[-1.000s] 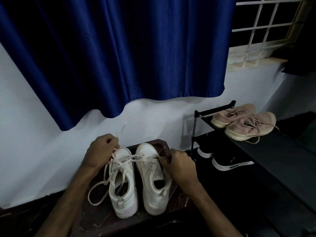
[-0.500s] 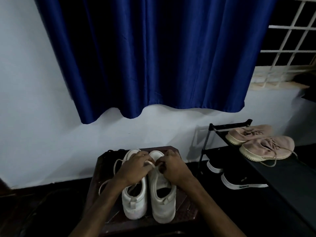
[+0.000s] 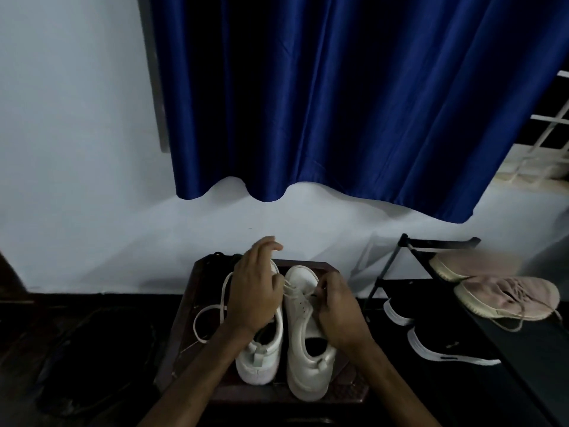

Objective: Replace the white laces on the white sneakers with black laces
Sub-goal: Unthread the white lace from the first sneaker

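Two white sneakers stand side by side, toes to the wall, on a dark brown stool (image 3: 184, 328). My left hand (image 3: 255, 291) hovers over the front of the left sneaker (image 3: 261, 359) and pinches strands of the white lace (image 3: 291, 289), its upper fingers lifted. These strands run across to the right sneaker (image 3: 308, 368). My right hand (image 3: 337, 306) rests on that shoe's right side and pinches the lace near the eyelets. A loose loop of white lace (image 3: 206, 315) lies left of the shoes. A dark bundle, maybe the black laces (image 3: 220, 257), lies at the stool's back left corner.
A black shoe rack (image 3: 409, 241) stands to the right, with pink sneakers (image 3: 505, 297) on top and black sneakers (image 3: 443, 346) below. A blue curtain (image 3: 338, 103) hangs over the white wall behind the stool. The floor to the left is dark.
Both hands came together from the shoes' outer sides to the middle. My left hand has since lifted its fingers and drawn lace strands across from the right sneaker. The view turned left.
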Action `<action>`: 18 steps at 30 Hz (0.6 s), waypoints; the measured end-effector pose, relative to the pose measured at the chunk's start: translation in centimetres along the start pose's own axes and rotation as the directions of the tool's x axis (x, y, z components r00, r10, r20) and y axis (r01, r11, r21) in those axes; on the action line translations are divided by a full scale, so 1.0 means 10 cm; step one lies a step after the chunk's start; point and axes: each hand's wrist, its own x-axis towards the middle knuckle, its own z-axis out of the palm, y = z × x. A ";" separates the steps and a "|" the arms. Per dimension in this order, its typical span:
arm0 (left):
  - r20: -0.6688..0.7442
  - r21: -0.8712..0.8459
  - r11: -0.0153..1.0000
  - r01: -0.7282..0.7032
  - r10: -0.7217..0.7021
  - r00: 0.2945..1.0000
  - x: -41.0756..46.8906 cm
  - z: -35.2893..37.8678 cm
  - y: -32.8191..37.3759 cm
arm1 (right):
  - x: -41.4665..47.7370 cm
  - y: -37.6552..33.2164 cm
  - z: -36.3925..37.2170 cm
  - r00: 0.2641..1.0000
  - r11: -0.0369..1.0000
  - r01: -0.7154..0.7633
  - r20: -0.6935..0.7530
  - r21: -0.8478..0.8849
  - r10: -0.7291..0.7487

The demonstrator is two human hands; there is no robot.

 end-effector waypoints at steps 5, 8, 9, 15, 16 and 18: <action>0.483 0.175 0.978 -0.111 0.012 0.876 0.03 0.10 -0.07 | 0.03 -0.07 0.02 0.995 0.963 0.027 0.098 -0.267 -0.001; 0.528 0.173 0.984 -0.053 -0.047 0.848 0.03 0.12 -0.11 | 0.05 -0.05 0.02 0.984 0.921 0.066 0.180 -0.385 0.005; 0.522 0.173 0.984 -0.046 -0.052 0.851 0.03 0.14 -0.12 | 0.05 -0.04 0.01 0.984 0.934 0.062 0.177 -0.351 0.001; 0.419 0.193 0.980 -0.050 -0.036 0.907 -0.01 0.20 -0.13 | 0.03 0.06 0.07 0.957 0.964 -0.191 -0.184 0.185 0.225; 0.387 0.186 0.981 -0.044 -0.032 0.921 -0.02 0.21 -0.12 | 0.03 0.08 0.06 0.924 0.918 -0.249 -0.207 0.308 0.321; 0.346 0.173 0.984 -0.035 -0.027 0.938 -0.03 0.21 -0.12 | 0.07 0.07 0.02 0.891 0.819 -0.362 -0.094 0.446 0.445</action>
